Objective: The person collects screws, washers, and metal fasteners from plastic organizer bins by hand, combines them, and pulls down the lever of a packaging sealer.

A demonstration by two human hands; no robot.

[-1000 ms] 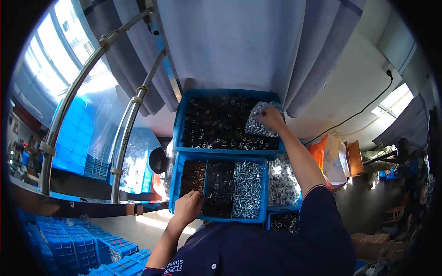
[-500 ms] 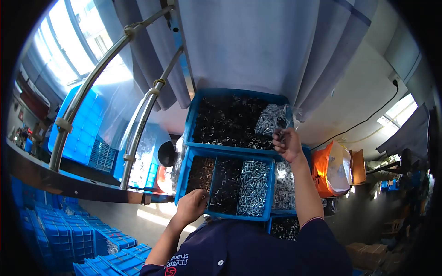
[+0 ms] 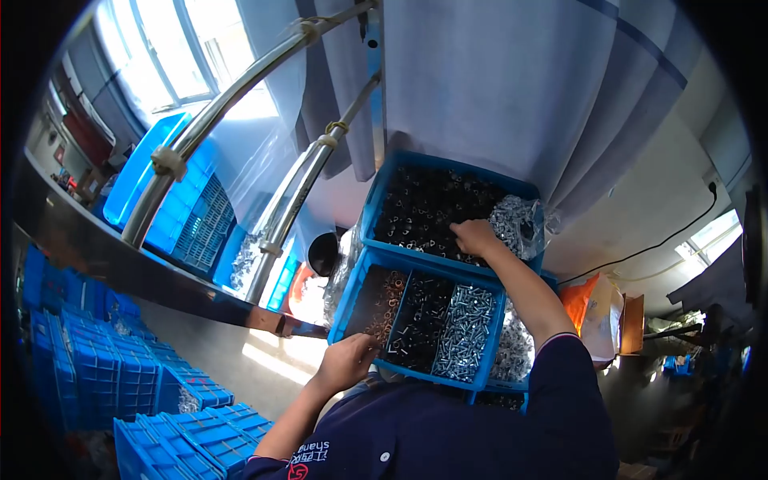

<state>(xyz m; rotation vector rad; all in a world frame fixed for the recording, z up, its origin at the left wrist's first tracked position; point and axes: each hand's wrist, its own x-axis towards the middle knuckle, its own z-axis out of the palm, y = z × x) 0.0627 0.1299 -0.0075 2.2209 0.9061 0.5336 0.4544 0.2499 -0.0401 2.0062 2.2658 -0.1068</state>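
My right hand [image 3: 475, 238] reaches into the rear blue bin [image 3: 370, 228], its fingers closed together among small dark ring-like metal parts [image 3: 424, 210]; what they hold is hidden. Beside that hand, a clear plastic bag of silvery parts [image 3: 516, 222] lies at the bin's right end. My left hand [image 3: 349, 360] is closed at the near left corner of the divided blue bin [image 3: 349, 298], and I cannot make out anything between its fingers. Copper-coloured rings [image 3: 392, 298], dark screws [image 3: 422, 316] and silver screws [image 3: 466, 328] fill its separate compartments.
Another bin of silvery parts [image 3: 514, 352] stands to the right, near an orange-and-white sack [image 3: 590, 308] and a cardboard box [image 3: 632, 324]. Metal rails [image 3: 280, 216] rise on the left. Stacked blue crates [image 3: 96, 352] fill the lower left.
My right hand has moved from beside the bag of silvery parts leftward onto the dark parts. The view has shifted, so the bins appear further right. My left hand stays by the front bin's corner.
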